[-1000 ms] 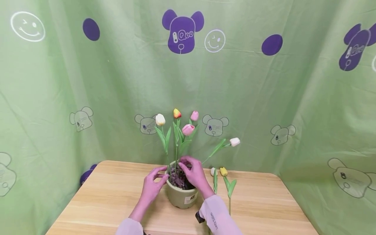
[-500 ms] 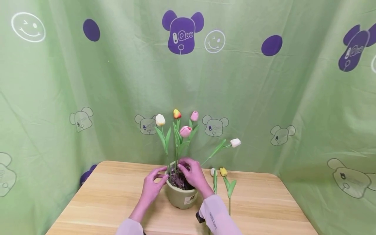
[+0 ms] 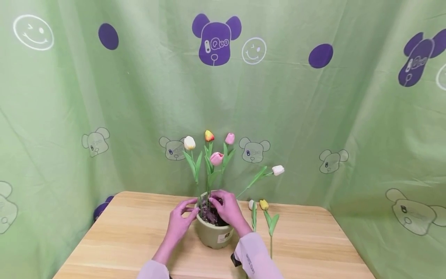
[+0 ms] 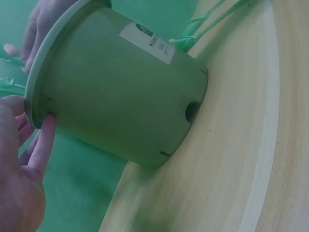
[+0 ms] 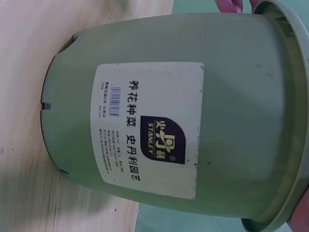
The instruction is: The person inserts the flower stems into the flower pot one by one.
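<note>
A green flower pot [image 3: 212,236] with dark soil stands on the table. My left hand [image 3: 179,223] grips its rim at the left; in the left wrist view a finger [image 4: 44,145] presses under the rim. My right hand [image 3: 228,209] reaches over the soil and pinches the stem of the front pink tulip [image 3: 216,158], whose lower end is hidden. Around it rise a white tulip [image 3: 189,143], a red-yellow tulip [image 3: 209,135] and another pink tulip [image 3: 230,138]. A pale tulip [image 3: 278,170] leans far right, its base behind my right hand.
Right of the pot, a yellow tulip [image 3: 263,204] and a white tulip [image 3: 252,205] lie on the wooden table [image 3: 306,240]. A printed green curtain [image 3: 292,108] hangs behind and at both sides. The pot's label [image 5: 149,130] faces the right wrist camera.
The front pink tulip has shifted left and slightly down, and my right hand has moved a little left and down with it. My left hand stays on the rim.
</note>
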### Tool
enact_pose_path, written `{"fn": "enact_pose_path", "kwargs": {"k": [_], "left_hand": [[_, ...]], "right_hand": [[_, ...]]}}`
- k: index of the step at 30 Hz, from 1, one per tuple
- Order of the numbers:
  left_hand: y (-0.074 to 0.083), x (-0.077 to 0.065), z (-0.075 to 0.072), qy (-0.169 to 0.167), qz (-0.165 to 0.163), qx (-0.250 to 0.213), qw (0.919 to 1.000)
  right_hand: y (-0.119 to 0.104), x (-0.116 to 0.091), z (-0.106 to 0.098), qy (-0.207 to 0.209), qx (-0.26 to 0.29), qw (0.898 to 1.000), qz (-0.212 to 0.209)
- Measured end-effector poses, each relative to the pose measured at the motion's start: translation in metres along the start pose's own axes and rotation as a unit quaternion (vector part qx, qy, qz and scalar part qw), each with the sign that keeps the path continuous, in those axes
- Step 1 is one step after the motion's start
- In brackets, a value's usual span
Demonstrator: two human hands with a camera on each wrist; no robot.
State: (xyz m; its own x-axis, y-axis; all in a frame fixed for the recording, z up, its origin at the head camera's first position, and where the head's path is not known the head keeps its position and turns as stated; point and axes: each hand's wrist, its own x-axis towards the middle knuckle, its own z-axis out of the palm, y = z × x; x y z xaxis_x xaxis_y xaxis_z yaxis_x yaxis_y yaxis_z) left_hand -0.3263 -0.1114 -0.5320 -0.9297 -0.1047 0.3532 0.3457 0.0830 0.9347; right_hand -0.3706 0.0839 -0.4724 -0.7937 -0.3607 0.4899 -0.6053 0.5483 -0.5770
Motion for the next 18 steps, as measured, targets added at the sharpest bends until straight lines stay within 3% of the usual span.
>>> {"fn": "enact_pose_path", "kwargs": {"k": [11,18], "left_hand": [[0.0013,0.0001,-0.0003,0.003,0.003,0.004,1.0],[0.0007,-0.0001,-0.0001,0.0,0.004,0.005,1.0]], "right_hand": [[-0.0009,0.0007,0.0008,-0.011,-0.007,1.0,-0.008],[-0.0017,0.0005,0.0005,-0.025,0.001,1.0,0.012]]}}
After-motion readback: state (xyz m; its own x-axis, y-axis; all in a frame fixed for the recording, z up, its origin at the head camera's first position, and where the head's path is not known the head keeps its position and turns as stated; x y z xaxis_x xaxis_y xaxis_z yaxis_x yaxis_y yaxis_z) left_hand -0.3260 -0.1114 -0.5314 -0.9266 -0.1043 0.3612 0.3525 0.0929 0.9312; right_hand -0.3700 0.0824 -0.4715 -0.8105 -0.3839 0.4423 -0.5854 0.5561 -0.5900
